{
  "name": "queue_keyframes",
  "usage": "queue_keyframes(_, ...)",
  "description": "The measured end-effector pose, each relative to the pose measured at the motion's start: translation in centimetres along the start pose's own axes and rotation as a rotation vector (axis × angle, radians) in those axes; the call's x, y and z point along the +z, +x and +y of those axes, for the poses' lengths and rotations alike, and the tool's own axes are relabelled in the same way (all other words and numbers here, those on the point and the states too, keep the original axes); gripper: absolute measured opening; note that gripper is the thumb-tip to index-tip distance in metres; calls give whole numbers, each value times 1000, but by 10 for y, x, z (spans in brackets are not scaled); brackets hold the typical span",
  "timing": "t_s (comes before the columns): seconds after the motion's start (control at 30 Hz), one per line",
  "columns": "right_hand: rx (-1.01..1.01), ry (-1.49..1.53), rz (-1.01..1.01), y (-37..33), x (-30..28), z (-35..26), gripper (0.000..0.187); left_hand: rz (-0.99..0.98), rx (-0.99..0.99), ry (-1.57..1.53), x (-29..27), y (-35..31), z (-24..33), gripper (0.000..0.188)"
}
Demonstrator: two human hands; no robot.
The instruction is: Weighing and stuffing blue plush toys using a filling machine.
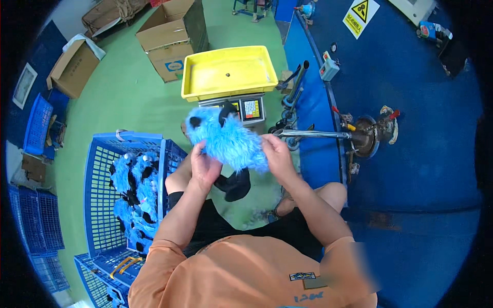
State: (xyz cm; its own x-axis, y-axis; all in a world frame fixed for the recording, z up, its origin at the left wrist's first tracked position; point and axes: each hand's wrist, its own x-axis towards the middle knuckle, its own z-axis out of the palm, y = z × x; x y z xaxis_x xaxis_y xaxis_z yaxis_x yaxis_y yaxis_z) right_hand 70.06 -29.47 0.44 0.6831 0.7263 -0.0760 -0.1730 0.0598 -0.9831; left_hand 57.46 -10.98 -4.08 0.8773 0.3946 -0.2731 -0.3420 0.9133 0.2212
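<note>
A fluffy blue plush toy (231,141) with black patches is held up in front of me between both hands. My left hand (205,167) is closed on its left underside, palm partly turned up. At the toy's right end, my right hand (277,154) grips the fur between thumb and fingers. Black parts (236,186) hang below the toy, apparently belonging to it. Behind it is a digital scale (251,109) with a keypad, partly hidden by the toy. On the scale sits a yellow plastic tray (228,72) with a small dark bit in it.
To my left stands a blue basket (97,179) holding several blue-and-black plush toys (136,190). A metal tube (313,133) juts from the blue machine (411,164) at my right, near my right hand. Beyond the tray is an open cardboard box (172,43).
</note>
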Motion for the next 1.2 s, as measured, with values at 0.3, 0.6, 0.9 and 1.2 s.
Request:
queue_keyframes(0.3,-113,-22,249,-19,8,-2,21,-54,83,-221,-10,12,22,51)
queue_keyframes(0.6,51,509,345,-9,11,29,16,-168,137,-195,-7,11,45,50)
queue_keyframes(0.9,-114,647,491,1,-54,29,18,-125,75,-134,43,33,-10,50)
queue_keyframes(1.2,-29,-227,1065,-74,-154,-45,18,-118,-25,744,57,28,-97,30)
